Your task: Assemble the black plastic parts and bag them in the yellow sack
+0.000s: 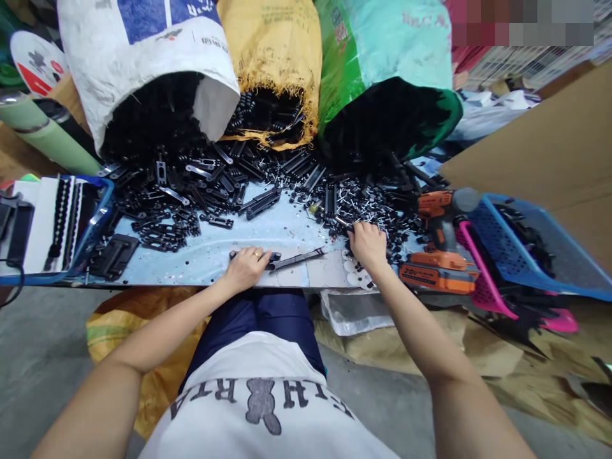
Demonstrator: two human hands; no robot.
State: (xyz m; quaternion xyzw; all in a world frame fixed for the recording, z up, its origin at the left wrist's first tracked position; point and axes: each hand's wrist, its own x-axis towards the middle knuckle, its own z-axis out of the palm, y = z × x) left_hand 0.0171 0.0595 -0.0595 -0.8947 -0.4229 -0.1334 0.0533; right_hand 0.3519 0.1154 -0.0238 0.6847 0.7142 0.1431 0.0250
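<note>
My left hand [247, 268] is closed over a black hinged bar [300, 259] lying at the table's near edge. Its fingers cover one end, and the bar's long arm points right. My right hand [369, 245] is reached out to the loose screws [368, 204], fingers drawn together. A thin silver metal rod [342, 222] shows at its fingertips. Left of the screws, a pair of joined black bars [261, 203] rests on the blue tabletop [210, 245]. Many small black linkage parts [167, 229] are heaped further left.
White [148, 57], yellow [272, 44] and green [382, 51] sacks spill black parts at the back. An orange cordless drill [437, 242] stands at the right beside a blue basket [564, 248]. Another blue basket [90, 223] is at the left.
</note>
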